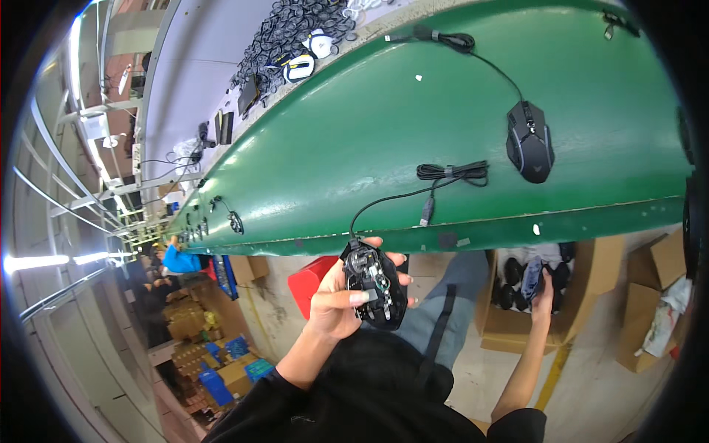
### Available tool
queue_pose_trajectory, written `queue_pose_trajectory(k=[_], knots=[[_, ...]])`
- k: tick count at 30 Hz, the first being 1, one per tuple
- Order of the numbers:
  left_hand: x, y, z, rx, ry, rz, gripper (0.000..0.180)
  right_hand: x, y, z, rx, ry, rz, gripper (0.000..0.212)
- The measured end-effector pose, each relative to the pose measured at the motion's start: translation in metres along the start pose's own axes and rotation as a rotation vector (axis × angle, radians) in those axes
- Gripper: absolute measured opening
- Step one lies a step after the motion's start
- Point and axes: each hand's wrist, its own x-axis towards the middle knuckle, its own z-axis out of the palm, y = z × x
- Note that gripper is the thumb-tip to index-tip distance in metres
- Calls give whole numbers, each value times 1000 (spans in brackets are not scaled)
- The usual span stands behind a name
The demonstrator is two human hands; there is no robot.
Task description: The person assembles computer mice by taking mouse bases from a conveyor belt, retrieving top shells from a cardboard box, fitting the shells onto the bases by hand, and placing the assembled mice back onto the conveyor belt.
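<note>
My left hand [334, 304] is closed around an opened computer mouse [375, 284] with its inner parts and circuit board bare. The thumb presses on its side. A black cable [384, 198] runs from this mouse up onto the green belt, where its bundled coil [452, 173] and USB plug lie. Down to the right, my right hand [543, 293] reaches into a cardboard box [509, 341] and grips a dark, shiny mouse shell [532, 277] among several dark pieces. The fingers partly hide that shell.
A whole black mouse [530, 144] with its cable lies on the green belt [310, 148]. Beyond the belt, a pale table [199, 66] carries a heap of black rings [277, 37]. A red bin [309, 285] stands below the belt; more cartons [644, 325] are at right.
</note>
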Motion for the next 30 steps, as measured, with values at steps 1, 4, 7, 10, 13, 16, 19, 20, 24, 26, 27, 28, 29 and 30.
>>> queue_pose_trajectory(k=[1,4,7,10,13,16,19,20,24,26,27,28,29,30], knots=[[-3,4,4,-9,-43,9,75,-13,-5,-8,51,53,40,32],[-10,13,20,19,-27,65,71,-78,-47,12,71,-175,43,41],[-22,32,33,121,33,170,66,-131,-69,50,55,-289,53,51],[-37,50,39,42,53,217,65,-161,-82,99,-86,-422,45,56],[-53,70,33,2,16,286,66,-196,-84,165,-322,-500,-64,50],[-62,82,17,-60,-15,334,64,-223,-95,244,-799,-640,-262,47],[-74,102,-2,-120,-38,364,62,-215,-75,315,-1240,-581,-723,55],[-75,104,-12,-133,-54,392,58,-215,-71,343,-1442,-539,-797,59],[-83,126,-33,-133,-61,517,54,-171,-45,394,-1765,-719,-1404,66],[-92,138,-42,-136,-67,534,54,-167,-39,403,-1821,-788,-1425,63],[-94,143,-47,-134,-69,558,55,-162,-37,405,-1959,-852,-1458,59],[-95,147,-51,-105,-50,586,56,-157,-35,407,-2098,-916,-1486,57],[-97,152,-56,-116,-44,589,56,-153,-32,405,-2109,-926,-1483,57],[-100,156,-61,-96,-47,615,57,-151,-28,401,-2087,-889,-1453,56]])
